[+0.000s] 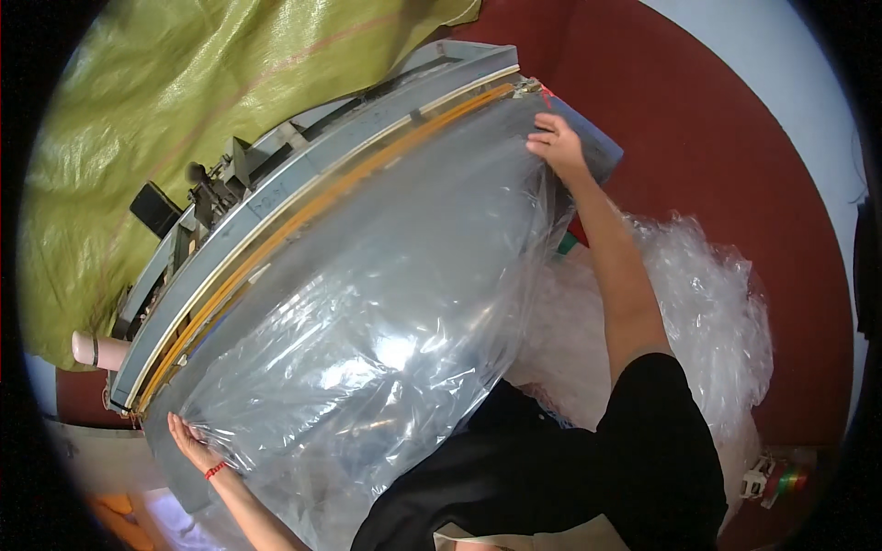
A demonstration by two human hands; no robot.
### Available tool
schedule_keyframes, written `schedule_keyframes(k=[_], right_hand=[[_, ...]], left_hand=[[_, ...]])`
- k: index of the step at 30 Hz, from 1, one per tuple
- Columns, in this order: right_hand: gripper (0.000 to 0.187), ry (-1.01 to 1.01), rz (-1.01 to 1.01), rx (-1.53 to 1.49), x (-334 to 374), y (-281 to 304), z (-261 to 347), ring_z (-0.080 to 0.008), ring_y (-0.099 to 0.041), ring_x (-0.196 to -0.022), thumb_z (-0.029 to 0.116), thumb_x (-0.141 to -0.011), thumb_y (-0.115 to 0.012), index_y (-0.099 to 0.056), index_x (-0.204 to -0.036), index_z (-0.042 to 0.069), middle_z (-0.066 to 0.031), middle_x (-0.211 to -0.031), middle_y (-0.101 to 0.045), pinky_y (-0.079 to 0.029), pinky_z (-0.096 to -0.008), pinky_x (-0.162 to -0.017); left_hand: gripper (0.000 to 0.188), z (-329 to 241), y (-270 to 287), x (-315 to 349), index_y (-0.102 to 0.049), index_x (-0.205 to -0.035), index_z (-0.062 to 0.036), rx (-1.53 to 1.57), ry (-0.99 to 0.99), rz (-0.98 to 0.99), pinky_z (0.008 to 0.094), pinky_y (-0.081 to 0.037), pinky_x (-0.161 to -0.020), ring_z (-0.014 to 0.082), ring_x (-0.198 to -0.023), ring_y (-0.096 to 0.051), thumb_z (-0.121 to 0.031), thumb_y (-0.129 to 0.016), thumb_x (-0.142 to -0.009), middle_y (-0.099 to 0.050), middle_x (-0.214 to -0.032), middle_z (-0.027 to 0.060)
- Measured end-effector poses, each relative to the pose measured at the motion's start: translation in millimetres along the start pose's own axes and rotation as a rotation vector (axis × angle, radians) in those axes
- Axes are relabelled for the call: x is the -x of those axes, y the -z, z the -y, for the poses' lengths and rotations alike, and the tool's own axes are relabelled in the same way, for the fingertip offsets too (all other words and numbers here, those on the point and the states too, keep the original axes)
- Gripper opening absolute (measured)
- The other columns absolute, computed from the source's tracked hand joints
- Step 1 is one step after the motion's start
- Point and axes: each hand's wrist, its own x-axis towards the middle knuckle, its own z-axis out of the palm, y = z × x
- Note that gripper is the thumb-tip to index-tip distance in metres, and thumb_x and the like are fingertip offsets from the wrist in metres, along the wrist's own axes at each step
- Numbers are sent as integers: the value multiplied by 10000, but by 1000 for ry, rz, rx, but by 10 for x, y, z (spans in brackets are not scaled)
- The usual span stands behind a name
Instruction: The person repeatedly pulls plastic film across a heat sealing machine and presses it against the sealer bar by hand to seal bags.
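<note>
A large clear plastic sheet [404, 275], wrinkled and shiny, lies over a grey work surface in front of a long heat-sealer-like machine [303, 174]. Near its left corner, my left hand [193, 448] has its fingers closed on the film, and creases run out from the fingertips. A red band circles that wrist. My right hand [559, 147] reaches to the far right end of the sheet, its fingers apart at the film's edge. An orange strip [340, 174] runs along the machine's near side, beyond both hands.
Crumpled clear plastic [703, 312] is heaped at my right. A yellow-green woven tarp [202, 101] spreads behind the machine. At its left end sits a pink cylinder [99, 351]. The floor [698, 119] is dark red. A small device with coloured rolls [776, 479] stands at lower right.
</note>
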Motion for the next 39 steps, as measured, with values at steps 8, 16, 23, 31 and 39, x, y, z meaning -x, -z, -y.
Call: schedule_keyframes(k=[8, 16, 23, 31, 39], right_hand=[[590, 165, -109, 344, 162, -141, 4, -216, -542, -969, -23, -565, -687, -466, -1110, 26, -117, -1114, -461, -484, -278, -708], [540, 116, -43, 30, 238, -122, 243, -189, -509, -1028, -82, -590, -652, -477, -1093, 6, -85, -1113, -495, -473, -242, -676], [510, 20, -28, -41, 385, -144, 724, -194, -489, -1058, -91, -640, -631, -456, -1114, -25, -121, -1110, -499, -474, -264, -735], [511, -48, 112, -153, 370, 43, 501, -198, -509, -1032, -71, -638, -649, -476, -1113, 7, -94, -1119, -498, -451, -272, -784], [407, 107, -41, 487, 450, 56, 176, -225, -563, -918, -18, -598, -675, -567, -987, 30, -110, -1035, -534, -477, -306, -727]], left_hand=[[439, 115, 226, -148, -424, -1215, -103, 256, 133, -72, 155, -332, -552, 12, -614, -367, -226, -555, -815, -474, -905, -38], [397, 214, 386, -249, -436, -1196, -75, 403, 155, -3, 158, -339, -535, 8, -589, -355, -208, -533, -835, -482, -874, -44], [357, 369, 624, -408, -476, -1150, -76, 418, 139, 133, 155, -371, -645, 27, -749, -460, -164, -560, -815, -510, -870, -45], [254, 107, 274, -116, -513, -1067, -66, 466, 126, 151, 137, -316, -455, 3, -540, -393, -158, -538, -832, -511, -775, -49], [283, 8, 143, 14, -501, -1078, -47, 340, 106, -7, 146, -271, -451, 11, -516, -322, -182, -543, -833, -468, -742, -55]])
